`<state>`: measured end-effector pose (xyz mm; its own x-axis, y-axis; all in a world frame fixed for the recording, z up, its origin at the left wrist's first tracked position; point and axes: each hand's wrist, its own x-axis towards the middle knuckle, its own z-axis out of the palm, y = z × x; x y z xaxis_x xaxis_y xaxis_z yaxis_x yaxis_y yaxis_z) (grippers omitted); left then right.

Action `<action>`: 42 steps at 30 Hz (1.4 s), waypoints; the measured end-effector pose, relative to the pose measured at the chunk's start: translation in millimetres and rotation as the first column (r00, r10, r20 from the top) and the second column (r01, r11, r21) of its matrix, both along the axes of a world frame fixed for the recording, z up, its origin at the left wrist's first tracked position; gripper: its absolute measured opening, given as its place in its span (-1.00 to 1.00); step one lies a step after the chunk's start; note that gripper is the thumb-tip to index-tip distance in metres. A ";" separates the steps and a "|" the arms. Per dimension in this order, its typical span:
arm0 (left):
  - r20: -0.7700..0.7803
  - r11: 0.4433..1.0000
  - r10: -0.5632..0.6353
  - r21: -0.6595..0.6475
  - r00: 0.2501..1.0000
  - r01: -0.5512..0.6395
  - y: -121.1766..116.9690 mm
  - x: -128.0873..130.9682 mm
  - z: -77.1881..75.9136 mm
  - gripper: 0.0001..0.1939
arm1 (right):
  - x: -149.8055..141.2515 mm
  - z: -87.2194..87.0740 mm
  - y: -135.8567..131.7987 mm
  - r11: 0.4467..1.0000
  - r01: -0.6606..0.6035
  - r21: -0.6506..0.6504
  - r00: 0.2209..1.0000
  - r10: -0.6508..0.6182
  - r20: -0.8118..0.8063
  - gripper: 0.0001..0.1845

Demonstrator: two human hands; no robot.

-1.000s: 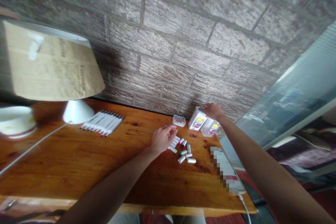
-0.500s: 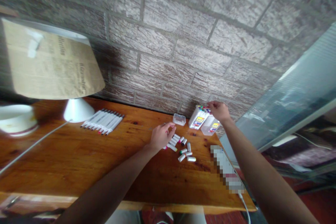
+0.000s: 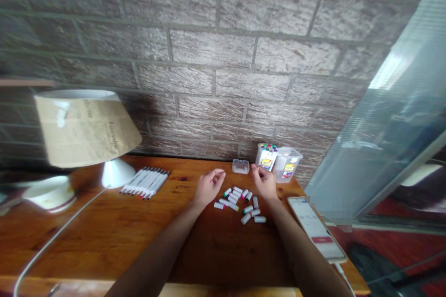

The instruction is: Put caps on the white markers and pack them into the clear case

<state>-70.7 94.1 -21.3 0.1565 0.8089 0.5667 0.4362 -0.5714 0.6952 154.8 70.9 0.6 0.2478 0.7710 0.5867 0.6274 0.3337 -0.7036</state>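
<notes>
My left hand [image 3: 209, 187] hovers over the table at the left of a scatter of short white marker caps [image 3: 232, 198] with coloured ends. Its thumb and fingers are pinched together; whatever they may hold is too small to make out. On the other side of the caps, my right hand [image 3: 265, 183] has its fingers curled in, and their contents are hidden. Just behind it stand a clear box packed with markers [image 3: 267, 154] and a clear box [image 3: 289, 163] with no markers visible inside. A small clear lid-like tray [image 3: 240, 166] lies between the hands, farther back.
A row of white markers [image 3: 147, 183] lies at left, beside a lamp [image 3: 116, 174] with a paper-print shade. Farther left is a white bowl [image 3: 50, 195]. A phone [image 3: 315, 229] with a cable lies near the right edge of the wooden table [image 3: 139, 236]. A brick wall [image 3: 195, 79] rises behind.
My right hand has come down and left from the top of the boxes to beside the caps. My left hand has drawn slightly back from the caps, uncovering more of them. The view has tilted.
</notes>
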 end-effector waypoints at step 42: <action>-0.344 0.997 -0.042 -0.070 0.938 0.019 7.3 -5.4 -21.3 -0.59 | 19.8 -42.9 7.0 0.967 -0.010 -0.256 0.987 0.051 0.154 -0.54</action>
